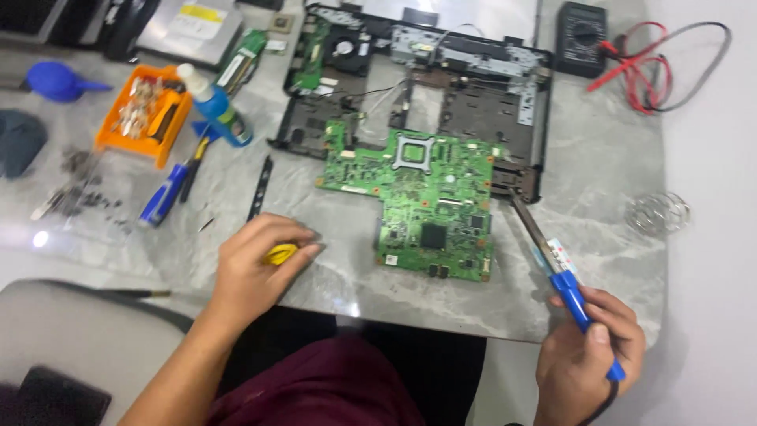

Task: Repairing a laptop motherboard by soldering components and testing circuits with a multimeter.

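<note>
A green circuit board (pixel 418 201) lies flat in the middle of the grey marble table (pixel 599 213), partly over an opened black laptop base (pixel 473 95). My right hand (pixel 591 347) grips a blue-handled soldering iron (pixel 556 264), whose metal tip points up and left toward the board's right edge. My left hand (pixel 252 264) rests on the table left of the board, fingers closed around a small yellow object (pixel 280 253) that is mostly hidden.
An orange tray (pixel 146 110) of small parts, a blue-and-white bottle (pixel 217 106), a blue-handled screwdriver (pixel 165 193) and loose screws (pixel 79 197) lie at the left. A black multimeter (pixel 582 35) with red leads sits at the back right; a coiled wire stand (pixel 658 213) stands at the right.
</note>
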